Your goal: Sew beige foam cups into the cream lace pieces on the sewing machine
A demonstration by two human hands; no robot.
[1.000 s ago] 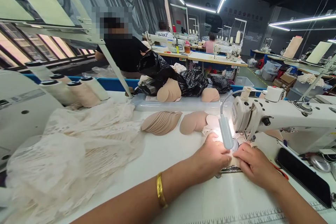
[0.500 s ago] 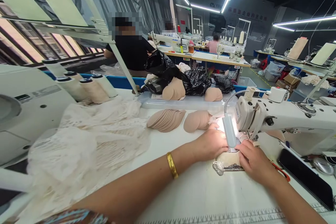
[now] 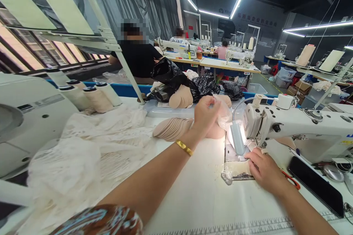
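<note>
My left hand (image 3: 205,114) is raised over the beige oval pads, its fingers closed on a thin, pale sheer fabric (image 3: 224,114) that hangs to the right. My right hand (image 3: 263,167) rests at the front edge of the metal needle plate (image 3: 231,153), just below the head of the white sewing machine (image 3: 278,119); whether its fingertips hold anything is too small to tell. A grey lamp (image 3: 237,138) lights the plate. Fanned beige pads (image 3: 172,128) lie left of my left hand, partly behind my wrist.
White lace fabric (image 3: 82,154) spreads over the left of the table (image 3: 193,194). Thread cones (image 3: 100,99) stand behind it. A tray (image 3: 165,109) with pads and black bags is at the back. A phone (image 3: 316,185) and orange-handled scissors (image 3: 292,180) lie right. People sit beyond.
My left hand has moved up and left from the needle area, lifting the sheer fabric away. More of the metal plate now shows. My right hand has stayed near the plate.
</note>
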